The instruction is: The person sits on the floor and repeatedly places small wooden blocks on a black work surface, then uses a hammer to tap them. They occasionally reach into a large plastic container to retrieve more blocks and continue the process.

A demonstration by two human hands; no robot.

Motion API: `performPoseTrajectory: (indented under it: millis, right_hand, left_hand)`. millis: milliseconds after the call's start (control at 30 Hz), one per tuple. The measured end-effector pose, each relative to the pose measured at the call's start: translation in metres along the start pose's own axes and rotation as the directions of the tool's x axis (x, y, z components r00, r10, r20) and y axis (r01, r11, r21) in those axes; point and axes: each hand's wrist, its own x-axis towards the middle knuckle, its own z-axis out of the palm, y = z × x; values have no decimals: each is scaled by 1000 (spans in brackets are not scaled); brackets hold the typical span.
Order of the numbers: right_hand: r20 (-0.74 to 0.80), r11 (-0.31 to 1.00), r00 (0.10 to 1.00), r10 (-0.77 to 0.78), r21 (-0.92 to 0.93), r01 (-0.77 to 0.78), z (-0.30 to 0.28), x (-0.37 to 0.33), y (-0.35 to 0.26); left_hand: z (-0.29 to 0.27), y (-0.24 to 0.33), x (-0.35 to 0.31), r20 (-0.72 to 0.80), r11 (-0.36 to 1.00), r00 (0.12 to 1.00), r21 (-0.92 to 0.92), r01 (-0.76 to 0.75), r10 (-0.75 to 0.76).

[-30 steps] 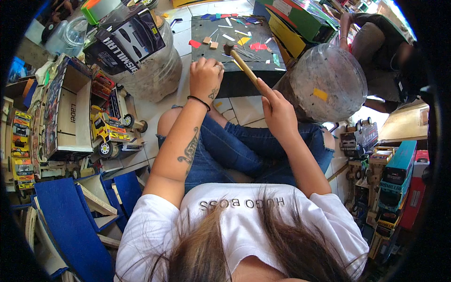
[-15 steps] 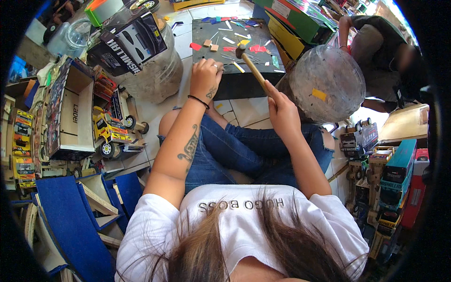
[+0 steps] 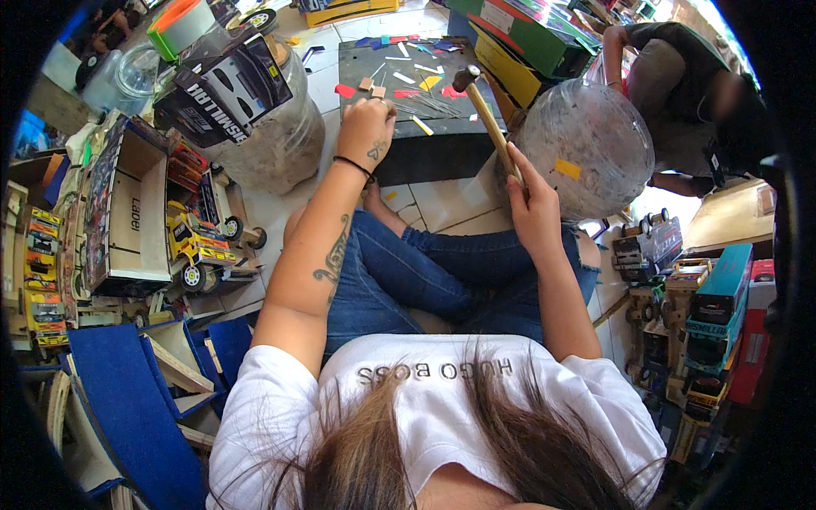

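Observation:
My right hand (image 3: 535,204) is wrapped round the wooden handle of a hammer (image 3: 488,117). Its dark head is up over the right side of a low black work block (image 3: 425,161). At the block's near left edge, my left hand (image 3: 366,127) has its fingers curled together; whatever they hold is hidden. Just beyond those fingers sit two small wooden pieces (image 3: 379,92). Thin metal rods (image 3: 425,104) lie on the block to the right of my left hand. Around them are scattered scraps in white, red, yellow and blue, including a yellow and white strip (image 3: 422,126).
Large clear plastic-wrapped drums stand left (image 3: 276,136) and right (image 3: 586,127) of the block. Toy trucks (image 3: 197,234) and blue-covered wooden parts (image 3: 127,399) crowd my left. More toy trucks (image 3: 718,289) are stacked on the right. Another person (image 3: 671,93) crouches at far right.
My right hand has drawn the hammer back to the right, away from my left hand. My left hand stays at the block's edge, its fingers still curled. The whole view has shifted slightly.

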Motion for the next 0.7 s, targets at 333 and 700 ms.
performPoseTrajectory:
  millis: [333, 700]
  right_hand:
    - [64, 997, 997, 42, 63, -46, -3, -4, -9]
    - [31, 986, 987, -159, -44, 160, -6, 3, -33]
  left_hand:
    - [26, 21, 3, -81, 865, 956, -453, 216, -281]
    - [38, 18, 3, -213, 986, 977, -165, -24, -12]
